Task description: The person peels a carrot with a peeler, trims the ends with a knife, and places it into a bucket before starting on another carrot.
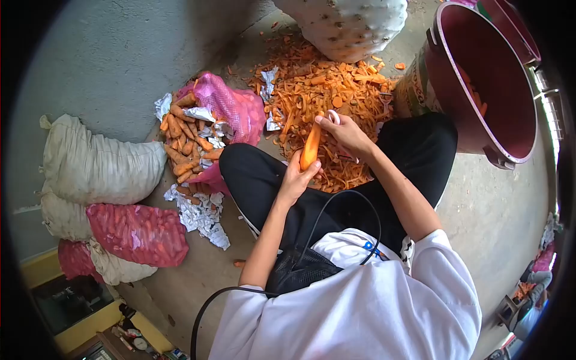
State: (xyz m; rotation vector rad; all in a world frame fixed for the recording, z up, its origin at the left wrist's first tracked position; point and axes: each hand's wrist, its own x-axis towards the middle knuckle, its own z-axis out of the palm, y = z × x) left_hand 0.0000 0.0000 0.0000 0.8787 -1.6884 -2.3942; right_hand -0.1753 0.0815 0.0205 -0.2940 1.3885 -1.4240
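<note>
My left hand [295, 180] is wrapped round the thick end of a bright orange carrot [311, 144], which tilts up and away from me between my crossed legs. At its upper end, my right hand [347, 135] grips a peeler [333, 117] with a pale pink frame, close against the carrot. Part of the peeler is hidden by my fingers. Beneath both hands spreads a broad heap of carrot peelings [300, 96] with some cut pieces in it.
Unpeeled carrots [183, 141] spill from a pink mesh bag [231, 108] at left, with crumpled paper [201, 219] around. Filled white sacks [102, 159] and a red mesh sack [138, 234] stand further left. A maroon tub [486, 72] holding some carrots is at right; a bulging white sack [348, 27] stands ahead.
</note>
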